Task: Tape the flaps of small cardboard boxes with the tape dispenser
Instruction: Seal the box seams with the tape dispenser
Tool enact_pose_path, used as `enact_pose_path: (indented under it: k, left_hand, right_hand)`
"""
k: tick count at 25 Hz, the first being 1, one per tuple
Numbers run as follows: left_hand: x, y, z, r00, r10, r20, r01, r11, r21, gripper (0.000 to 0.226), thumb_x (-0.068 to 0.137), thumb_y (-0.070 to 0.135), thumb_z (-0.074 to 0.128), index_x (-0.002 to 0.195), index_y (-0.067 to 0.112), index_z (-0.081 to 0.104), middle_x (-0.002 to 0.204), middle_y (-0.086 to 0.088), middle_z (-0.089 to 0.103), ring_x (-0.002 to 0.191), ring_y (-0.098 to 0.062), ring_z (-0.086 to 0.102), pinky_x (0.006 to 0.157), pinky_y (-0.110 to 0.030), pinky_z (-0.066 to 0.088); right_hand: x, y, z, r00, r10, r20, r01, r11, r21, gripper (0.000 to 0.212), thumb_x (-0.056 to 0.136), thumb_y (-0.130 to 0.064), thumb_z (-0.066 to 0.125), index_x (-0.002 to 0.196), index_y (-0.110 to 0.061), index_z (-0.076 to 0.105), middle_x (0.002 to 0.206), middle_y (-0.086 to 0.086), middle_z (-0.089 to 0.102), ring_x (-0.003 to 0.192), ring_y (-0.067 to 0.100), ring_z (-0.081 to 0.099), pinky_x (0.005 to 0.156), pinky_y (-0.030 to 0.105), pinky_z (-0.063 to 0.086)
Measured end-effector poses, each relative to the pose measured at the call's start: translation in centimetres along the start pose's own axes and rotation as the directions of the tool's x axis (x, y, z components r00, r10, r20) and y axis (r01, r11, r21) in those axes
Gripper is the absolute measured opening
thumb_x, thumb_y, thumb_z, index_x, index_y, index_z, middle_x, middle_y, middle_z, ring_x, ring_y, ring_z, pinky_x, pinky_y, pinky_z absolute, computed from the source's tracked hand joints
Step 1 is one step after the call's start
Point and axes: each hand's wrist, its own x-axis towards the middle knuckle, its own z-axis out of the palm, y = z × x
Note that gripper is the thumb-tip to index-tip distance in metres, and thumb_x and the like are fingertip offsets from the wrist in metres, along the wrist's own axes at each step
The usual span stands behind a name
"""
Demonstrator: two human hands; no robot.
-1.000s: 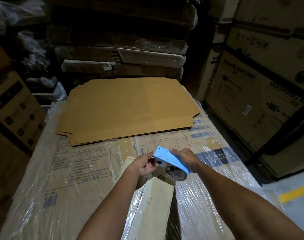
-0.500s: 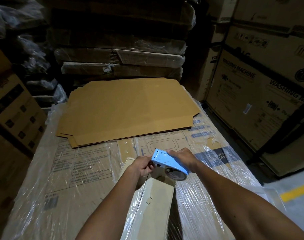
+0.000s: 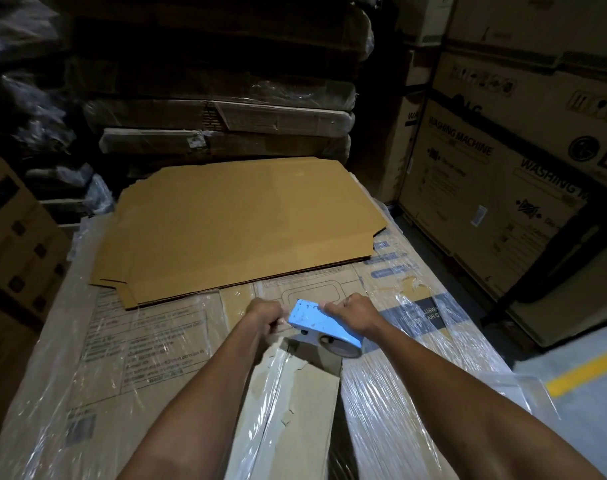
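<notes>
Tape roll (image 3: 340, 346) half-hidden behind dispenser (image 3: 321, 322) — left fingertips unseen.

The tape dispenser (image 3: 324, 325) at lower centre is light blue with darker blue specks, holding a brownish tape roll (image 3: 340, 346). The flat cardboard sheet (image 3: 239, 226) mid-frame is plain tan. Washing machine cartons (image 3: 496, 188) at right are brown with black print. A yellow stripe (image 3: 586, 372) crosses the grey floor (image 3: 579, 420) at lower right.
</notes>
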Motion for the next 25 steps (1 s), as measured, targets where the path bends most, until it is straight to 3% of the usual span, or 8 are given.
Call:
enact_pose_path:
  k: [2, 4, 7, 10, 14, 18, 22, 25]
  left_hand:
    - [1.3, -0.6, -1.8, 1.0, 0.021, -0.022, -0.022, 1.0, -0.02, 0.007, 0.085, -0.009, 0.06, 0.091, -0.011, 0.064, 0.073, -0.016, 0.062, 0.053, -0.022, 0.051, 0.048, -0.034, 0.052]
    - [1.7, -0.7, -3.0, 0.999, 0.051, -0.005, -0.051, 0.999, 0.02, 0.004, 0.088, -0.009, 0.059, 0.09, -0.007, 0.062, 0.08, -0.015, 0.063, 0.061, -0.021, 0.053, 0.05, -0.034, 0.053]
    - [3.3, -0.8, -4.0, 0.998, 0.049, -0.047, -0.043, 0.991, 0.125, 0.01, 0.085, -0.006, 0.061, 0.077, -0.001, 0.064, 0.076, -0.015, 0.065, 0.058, -0.021, 0.054, 0.049, -0.032, 0.053]
    - [5.2, -1.9, -7.1, 0.983, 0.071, -0.168, -0.02, 0.958, 0.287, 0.012, 0.083, 0.003, 0.065, 0.072, -0.001, 0.066, 0.064, -0.013, 0.061, 0.046, -0.019, 0.048, 0.04, -0.019, 0.035]
    - [6.2, -3.6, -8.2, 0.982, 0.058, -0.18, -0.004, 0.959, 0.284, 0.008, 0.075, 0.0, 0.073, 0.072, -0.006, 0.07, 0.057, -0.013, 0.06, 0.045, -0.02, 0.05, 0.045, -0.024, 0.037]
    - [6.7, -4.3, -7.1, 0.993, 0.056, -0.108, -0.026, 0.965, 0.262, 0.029, 0.068, 0.017, 0.087, 0.071, -0.004, 0.067, 0.061, -0.016, 0.065, 0.05, -0.02, 0.054, 0.05, -0.025, 0.04]
    - [6.4, -3.7, -6.8, 0.983, 0.097, -0.156, -0.041, 0.944, 0.327, 0.044, 0.061, 0.022, 0.093, 0.082, -0.003, 0.064, 0.076, -0.017, 0.067, 0.059, -0.022, 0.058, 0.048, -0.023, 0.041]
    - [5.9, -3.3, -6.5, 0.985, 0.088, -0.146, -0.032, 0.937, 0.348, 0.036, 0.061, 0.019, 0.093, 0.068, -0.001, 0.064, 0.064, -0.014, 0.065, 0.048, -0.02, 0.053, 0.047, -0.024, 0.039]
  right_hand:
    - [-0.3, 1.6, -1.2, 0.999, 0.044, 0.012, -0.044, 0.999, -0.003, 0.058, 0.079, -0.058, 0.067, 0.073, -0.001, 0.07, 0.07, 0.01, 0.07, 0.057, 0.022, 0.062, 0.052, 0.026, 0.04]
    - [-0.2, 2.1, -2.2, 0.996, 0.075, 0.037, -0.076, 0.997, 0.033, 0.058, 0.078, -0.058, 0.069, 0.08, 0.001, 0.073, 0.076, 0.012, 0.073, 0.06, 0.021, 0.066, 0.055, 0.027, 0.044]
    - [-0.1, 1.9, -2.1, 0.993, 0.082, 0.082, -0.085, 0.996, 0.036, 0.057, 0.077, -0.058, 0.07, 0.079, 0.0, 0.072, 0.07, 0.009, 0.071, 0.054, 0.016, 0.062, 0.051, 0.023, 0.041]
    - [0.0, 3.9, -3.1, 0.988, 0.117, 0.1, -0.117, 0.993, -0.008, 0.06, 0.076, -0.059, 0.07, 0.084, 0.001, 0.073, 0.075, 0.01, 0.073, 0.062, 0.02, 0.067, 0.056, 0.026, 0.047]
    - [0.3, 6.0, -4.3, 0.978, 0.186, 0.093, -0.183, 0.982, -0.035, 0.058, 0.074, -0.059, 0.072, 0.089, -0.003, 0.068, 0.077, 0.009, 0.071, 0.067, 0.023, 0.068, 0.056, 0.027, 0.048]
    - [0.0, 6.4, -2.9, 0.965, 0.252, 0.074, -0.238, 0.957, -0.166, 0.047, 0.08, -0.058, 0.067, 0.076, -0.013, 0.056, 0.07, 0.002, 0.059, 0.06, 0.013, 0.056, 0.052, 0.023, 0.039]
    - [0.4, 7.0, -2.2, 0.957, 0.279, 0.081, -0.265, 0.952, -0.152, 0.057, 0.075, -0.065, 0.067, 0.09, -0.01, 0.061, 0.075, 0.004, 0.067, 0.064, 0.015, 0.062, 0.055, 0.026, 0.043]
    - [0.7, 7.4, -1.6, 0.953, 0.288, 0.095, -0.274, 0.952, -0.133, 0.059, 0.076, -0.063, 0.068, 0.097, -0.008, 0.061, 0.077, 0.004, 0.067, 0.063, 0.014, 0.063, 0.05, 0.023, 0.042]
